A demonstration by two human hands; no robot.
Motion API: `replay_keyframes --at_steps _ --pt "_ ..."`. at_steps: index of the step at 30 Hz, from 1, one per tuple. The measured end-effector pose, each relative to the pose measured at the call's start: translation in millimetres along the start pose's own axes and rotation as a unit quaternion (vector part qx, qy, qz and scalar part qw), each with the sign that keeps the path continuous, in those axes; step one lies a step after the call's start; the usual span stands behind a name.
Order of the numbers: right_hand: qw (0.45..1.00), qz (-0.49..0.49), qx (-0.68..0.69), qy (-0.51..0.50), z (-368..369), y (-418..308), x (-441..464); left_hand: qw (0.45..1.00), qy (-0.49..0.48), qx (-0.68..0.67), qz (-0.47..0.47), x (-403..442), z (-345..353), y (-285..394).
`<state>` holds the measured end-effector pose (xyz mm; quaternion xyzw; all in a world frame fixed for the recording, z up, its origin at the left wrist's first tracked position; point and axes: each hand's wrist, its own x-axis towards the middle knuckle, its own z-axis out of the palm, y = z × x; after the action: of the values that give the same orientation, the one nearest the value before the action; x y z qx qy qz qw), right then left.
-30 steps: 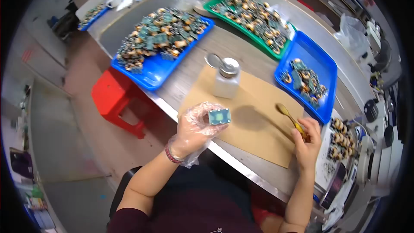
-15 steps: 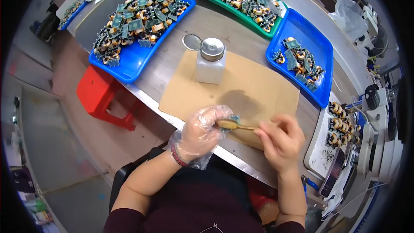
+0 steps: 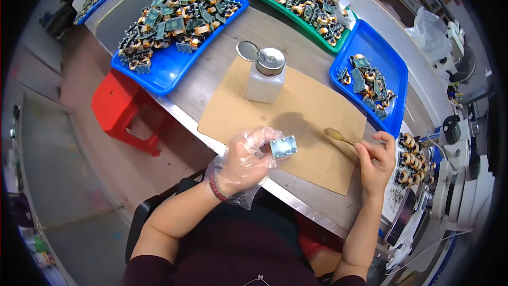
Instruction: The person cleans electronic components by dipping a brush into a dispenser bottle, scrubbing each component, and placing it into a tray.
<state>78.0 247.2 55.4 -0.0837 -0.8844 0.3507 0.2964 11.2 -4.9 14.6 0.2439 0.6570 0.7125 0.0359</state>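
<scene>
My left hand point(image 3: 247, 161), in a clear plastic glove, is closed on a small circuit board point(image 3: 283, 146) whose flat greenish face is turned up toward me. Between the thumb and fingers of my bare right hand point(image 3: 377, 163) is the thin handle of a small brush point(image 3: 334, 134), its head pointing left, apart from the board. Beneath both hands lies a sheet of brown cardboard point(image 3: 222, 111) with a dark damp patch point(image 3: 296, 127). Behind the left hand stands a white square bottle point(image 3: 264, 86) with a metal top and its round lid flipped up.
A blue tray point(image 3: 164, 82) heaped with circuit boards stands at the left, a green tray point(image 3: 288, 17) of boards at the back. Another blue tray point(image 3: 389, 45) at the right holds fewer. Several copper-coil parts point(image 3: 415, 159) sit on a white surface farther right. A red stool point(image 3: 114, 103) is below left.
The brush has moved off the board to the right with my right hand. The board in my left hand now shows its flat face uncovered. The view has shifted slightly.
</scene>
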Motion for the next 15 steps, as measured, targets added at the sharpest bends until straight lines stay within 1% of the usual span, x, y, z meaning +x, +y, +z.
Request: replay_keyframes --at_steps 1,2,3,4,5,6,7,8,9,10,12,13,14,15 --pt "0.996 0.040 0.080 -0.002 -2 2 -3 0.998 -0.008 -0.041 -0.048 1 1 5" --pt "0.996 0.037 0.080 -0.007 -1 0 -3 0.992 -0.018 -0.081 -0.096 1 2 9" --pt "0.996 0.006 0.092 -0.002 2 -8 -4 0.978 -0.028 -0.146 -0.149 2 4 10" --pt "0.994 -0.024 0.104 0.005 4 -15 -5 0.977 -0.026 -0.146 -0.150 2 7 12" --pt "0.995 -0.064 0.074 -0.009 3 -17 -7 0.963 -0.032 -0.190 -0.187 3 9 15" --pt "0.993 -0.080 0.081 -0.008 3 -21 -9 0.946 -0.038 -0.234 -0.222 4 11 18" --pt "0.991 -0.098 0.087 -0.006 5 -26 -11 0.946 -0.038 -0.236 -0.221 4 12 22" --pt "0.987 -0.091 0.130 0.000 9 -28 -16 0.931 -0.048 -0.275 -0.236 4 13 26" --pt "0.985 -0.108 0.133 -0.002 10 -28 -20 0.914 -0.058 -0.314 -0.250 5 13 30" --pt "0.983 -0.125 0.136 -0.003 11 -29 -23 0.914 -0.059 -0.316 -0.249 6 13 33" --pt "0.979 -0.154 0.131 -0.025 14 -35 -24 0.902 -0.088 -0.309 -0.289 8 13 38" --pt "0.976 -0.169 0.130 -0.036 17 -35 -25 0.901 -0.089 -0.310 -0.290 8 13 40" --pt "0.973 -0.171 0.147 -0.052 20 -38 -24 0.897 -0.098 -0.312 -0.298 8 13 41" --pt "0.973 -0.154 0.163 -0.062 24 -39 -25 0.892 -0.107 -0.315 -0.306 8 13 42"
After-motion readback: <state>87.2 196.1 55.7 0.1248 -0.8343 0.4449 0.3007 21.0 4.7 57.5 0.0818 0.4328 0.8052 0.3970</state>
